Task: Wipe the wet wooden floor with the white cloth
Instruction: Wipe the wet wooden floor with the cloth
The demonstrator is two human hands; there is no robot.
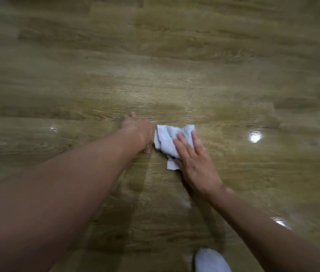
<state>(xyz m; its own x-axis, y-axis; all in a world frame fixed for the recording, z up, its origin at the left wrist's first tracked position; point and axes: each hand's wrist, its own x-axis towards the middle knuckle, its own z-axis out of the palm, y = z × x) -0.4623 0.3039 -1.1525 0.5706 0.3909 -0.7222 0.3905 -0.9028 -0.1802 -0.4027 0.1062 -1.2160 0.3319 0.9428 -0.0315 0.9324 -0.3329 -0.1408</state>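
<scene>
The white cloth (170,137) lies crumpled on the wooden floor (155,55), just right of the frame's centre. The right hand (193,161) lies palm down on the cloth's lower right part, its fingers (182,143) straight and slightly spread, pressing the fabric against the boards; none of them curls round it. A small flap of the cloth pokes out at the hand's left edge, near the thumb. The right forearm (263,222) runs down to the lower right corner of the frame.

The left hand (138,129) is planted on the floor just left of the cloth; whether the two touch cannot be told. It holds nothing. It is seen from the wrist side, so most of its fingers are hidden; one fingertip shows at its upper edge and the thumb at its lower edge, both down on the boards, so the hand looks spread. The left forearm (57,193) fills the lower left of the frame.

The floor is glossy, with a pale sheen around and above the cloth. Bright spots of reflected light (255,137) sit at middle right, at the far right edge, left of the left hand and at lower right. A white rounded object (211,260) sits at the bottom edge, right of centre, too blurred to identify
</scene>
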